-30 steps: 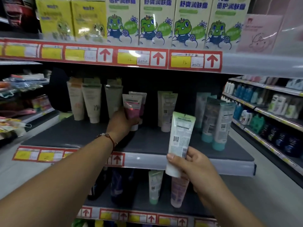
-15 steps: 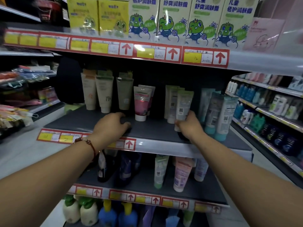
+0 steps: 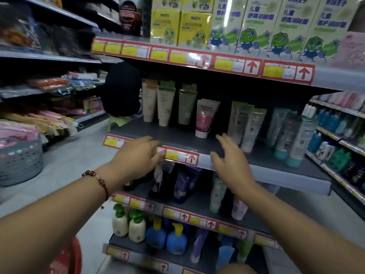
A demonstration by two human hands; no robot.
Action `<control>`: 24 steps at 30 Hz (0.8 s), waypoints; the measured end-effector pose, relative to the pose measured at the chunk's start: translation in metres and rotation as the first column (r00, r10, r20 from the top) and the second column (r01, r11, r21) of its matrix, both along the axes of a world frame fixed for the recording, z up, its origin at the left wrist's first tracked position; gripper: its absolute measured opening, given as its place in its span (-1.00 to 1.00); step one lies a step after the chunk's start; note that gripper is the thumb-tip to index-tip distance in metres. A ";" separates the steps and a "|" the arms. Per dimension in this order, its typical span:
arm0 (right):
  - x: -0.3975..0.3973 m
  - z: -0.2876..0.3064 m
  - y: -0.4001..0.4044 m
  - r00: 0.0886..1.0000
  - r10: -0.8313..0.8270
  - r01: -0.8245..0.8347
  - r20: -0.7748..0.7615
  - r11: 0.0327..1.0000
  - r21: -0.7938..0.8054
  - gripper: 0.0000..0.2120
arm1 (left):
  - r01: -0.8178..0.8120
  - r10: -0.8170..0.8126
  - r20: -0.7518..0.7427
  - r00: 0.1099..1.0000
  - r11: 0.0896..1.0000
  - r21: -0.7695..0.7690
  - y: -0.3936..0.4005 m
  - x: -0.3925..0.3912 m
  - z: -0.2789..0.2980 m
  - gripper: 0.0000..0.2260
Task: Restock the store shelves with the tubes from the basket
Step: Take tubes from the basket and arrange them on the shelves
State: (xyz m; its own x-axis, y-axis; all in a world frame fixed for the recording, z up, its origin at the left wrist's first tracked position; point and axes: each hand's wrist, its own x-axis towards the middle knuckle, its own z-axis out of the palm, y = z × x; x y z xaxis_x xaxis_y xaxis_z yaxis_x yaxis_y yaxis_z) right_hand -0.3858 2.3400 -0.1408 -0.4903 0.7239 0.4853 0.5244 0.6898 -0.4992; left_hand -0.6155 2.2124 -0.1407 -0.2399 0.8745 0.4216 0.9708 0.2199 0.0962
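The dark middle shelf (image 3: 177,135) carries upright tubes: three beige and olive ones (image 3: 166,103) at the left, a pink tube (image 3: 205,119) in the middle, pale green tubes (image 3: 249,125) beside it and teal ones (image 3: 292,135) at the right. My left hand (image 3: 138,157), with a bead bracelet on its wrist, hovers at the shelf's front edge with loosely curled fingers and holds nothing. My right hand (image 3: 231,157) is in front of the same edge, fingers spread and empty. A red basket (image 3: 68,256) shows partly at the bottom left; its contents are hidden.
Frog-printed boxes (image 3: 256,24) fill the top shelf. Lower shelves hold more tubes (image 3: 217,192) and pump bottles (image 3: 136,226). A grey basket (image 3: 21,161) stands on the floor at the left. A person in black (image 3: 120,89) crouches behind the shelf's left end.
My right hand stood the pale green tube on the middle shelf and let go. Both hands have drawn back to the shelf's front edge, empty. The view has swung left and down.
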 end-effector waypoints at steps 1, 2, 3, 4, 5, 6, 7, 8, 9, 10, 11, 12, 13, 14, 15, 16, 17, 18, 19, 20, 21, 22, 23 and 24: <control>-0.012 -0.009 -0.018 0.996 0.069 -0.069 0.053 0.998 0.004 -0.47 | -0.029 0.029 -0.006 1.000 0.999 -0.024 -0.025 -0.008 -0.006 -0.58; -0.025 -0.020 -0.037 0.985 0.136 -0.136 0.110 0.991 -0.004 -0.49 | -0.064 0.064 -0.003 0.998 0.996 -0.060 -0.051 -0.019 -0.016 -0.58; -0.040 -0.031 -0.055 0.965 0.205 -0.202 0.165 0.979 -0.034 -0.50 | -0.106 0.107 0.008 0.994 0.987 -0.118 -0.079 -0.031 -0.028 -0.57; -0.056 -0.041 -0.076 0.936 0.272 -0.261 0.224 0.962 -0.079 -0.50 | -0.153 0.159 0.026 0.987 0.973 -0.173 -0.110 -0.043 -0.042 -0.56; -0.074 -0.054 -0.095 0.898 0.341 -0.318 0.278 0.940 -0.126 -0.49 | -0.211 0.227 0.044 0.973 0.948 -0.240 -0.143 -0.055 -0.057 -0.54; -0.092 -0.066 -0.116 0.852 0.404 -0.368 0.333 0.915 -0.167 -0.49 | -0.261 0.293 0.064 0.954 0.916 -0.305 -0.177 -0.066 -0.074 -0.54; -0.110 -0.079 -0.136 0.804 0.458 -0.412 0.379 0.889 -0.200 -0.48 | -0.313 0.367 0.083 0.926 0.873 -0.375 -0.212 -0.075 -0.088 -0.54; -0.128 -0.092 -0.157 0.753 0.506 -0.454 0.421 0.862 -0.224 -0.47 | -0.354 0.431 0.094 0.898 0.831 -0.429 -0.247 -0.083 -0.103 -0.56; -0.144 -0.104 -0.179 0.699 0.546 -0.489 0.462 0.836 -0.249 -0.47 | -0.391 0.491 0.096 0.866 0.784 -0.482 -0.283 -0.091 -0.118 -0.58; -0.159 -0.117 -0.200 0.640 0.581 -0.513 0.503 0.810 -0.283 -0.47 | -0.420 0.542 0.096 0.835 0.739 -0.526 -0.316 -0.097 -0.132 -0.59; -0.174 -0.129 -0.220 0.581 0.613 -0.533 0.535 0.784 -0.319 -0.48 | -0.443 0.594 0.094 0.799 0.687 -0.576 -0.347 -0.103 -0.145 -0.58; -0.186 -0.143 -0.238 0.524 0.639 -0.549 0.563 0.759 -0.350 -0.51 | -0.463 0.644 0.097 0.759 0.639 -0.615 -0.376 -0.107 -0.158 -0.57; -0.198 -0.157 -0.253 0.467 0.656 -0.564 0.593 0.738 -0.371 -0.53 | -0.476 0.691 0.102 0.716 0.589 -0.653 -0.401 -0.110 -0.170 -0.57; -0.209 -0.172 -0.267 0.412 0.665 -0.574 0.623 0.720 -0.390 -0.53 | -0.488 0.728 0.108 0.677 0.554 -0.675 -0.422 -0.113 -0.183 -0.57; -0.220 -0.187 -0.279 0.361 0.668 -0.578 0.650 0.708 -0.406 -0.51 | -0.493 0.763 0.115 0.637 0.517 -0.699 -0.440 -0.116 -0.196 -0.56; -0.230 -0.200 -0.289 0.325 0.670 -0.575 0.667 0.700 -0.423 -0.49 | -0.491 0.788 0.130 0.602 0.494 -0.717 -0.454 -0.119 -0.211 -0.55; -0.241 -0.214 -0.296 0.294 0.676 -0.566 0.675 0.693 -0.447 -0.49 | -0.477 0.811 0.149 0.565 0.469 -0.743 -0.465 -0.120 -0.223 -0.55; -0.252 -0.226 -0.303 0.268 0.685 -0.558 0.677 0.684 -0.470 -0.51 | -0.461 0.824 0.166 0.542 0.457 -0.761 -0.473 -0.123 -0.239 -0.56; -0.263 -0.238 -0.308 0.243 0.689 -0.551 0.683 0.678 -0.488 -0.53 | -0.440 0.834 0.177 0.522 0.442 -0.782 -0.478 -0.126 -0.254 -0.58; -0.274 -0.251 -0.312 0.212 0.686 -0.545 0.696 0.674 -0.499 -0.55 | -0.416 0.836 0.187 0.515 0.435 -0.798 -0.481 -0.129 -0.269 -0.58; -0.287 -0.265 -0.315 0.171 0.679 -0.545 0.714 0.669 -0.505 -0.58 | -0.386 0.841 0.190 0.506 0.418 -0.823 -0.482 -0.132 -0.285 -0.57; -0.300 -0.278 -0.317 0.127 0.666 -0.543 0.735 0.667 -0.510 -0.61 | -0.357 0.842 0.196 0.503 0.409 -0.840 -0.481 -0.135 -0.300 -0.56; -0.314 -0.293 -0.318 0.090 0.649 -0.531 0.756 0.673 -0.515 -0.62 | -0.323 0.845 0.197 0.497 0.391 -0.862 -0.478 -0.139 -0.315 -0.57; -0.327 -0.308 -0.318 0.058 0.629 -0.511 0.775 0.686 -0.518 -0.62 | -0.297 0.842 0.196 0.502 0.381 -0.875 -0.475 -0.146 -0.331 -0.59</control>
State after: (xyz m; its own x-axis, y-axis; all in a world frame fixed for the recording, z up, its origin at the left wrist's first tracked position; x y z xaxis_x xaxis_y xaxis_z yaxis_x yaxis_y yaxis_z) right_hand -0.7132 2.0220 -0.4493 -0.8148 0.0107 -0.5797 0.1061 0.9857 -0.1309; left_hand -0.7610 1.7376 -0.4720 -0.7228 0.2923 -0.6262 0.3443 0.9380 0.0404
